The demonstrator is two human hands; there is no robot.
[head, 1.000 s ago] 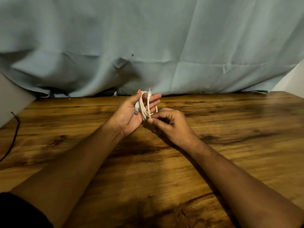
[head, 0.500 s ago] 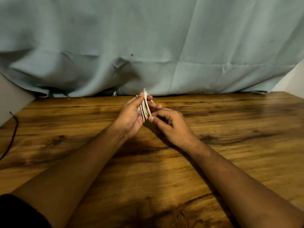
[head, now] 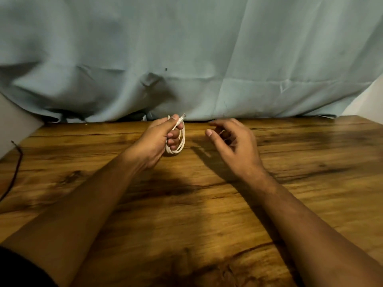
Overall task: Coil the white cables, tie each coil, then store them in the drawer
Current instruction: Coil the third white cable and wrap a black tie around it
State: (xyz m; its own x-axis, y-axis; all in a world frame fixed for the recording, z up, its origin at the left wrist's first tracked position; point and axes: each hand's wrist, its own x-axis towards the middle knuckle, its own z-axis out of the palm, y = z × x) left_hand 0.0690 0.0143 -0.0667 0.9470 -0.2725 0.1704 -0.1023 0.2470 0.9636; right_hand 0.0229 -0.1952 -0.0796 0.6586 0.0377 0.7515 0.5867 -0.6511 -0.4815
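My left hand [head: 157, 139] grips a small coil of white cable [head: 179, 145] above the far middle of the wooden table [head: 186, 204]. Its fingers curl through the loops, and a plug end [head: 181, 119] sticks up past the thumb. To the right, my right hand [head: 232, 141] hovers apart from the coil with loosely curled fingers. A thin pale strand shows between its fingers, too blurred to tell whether it is held. No drawer is in view.
A pale blue cloth [head: 186, 59] hangs along the table's far edge. A dark thin wire [head: 16, 162] trails over the table's left edge. Light wall shows at both far corners.
My right hand has let go of the coil and moved off to the right. My left hand has closed round the coil and tilted it downward.
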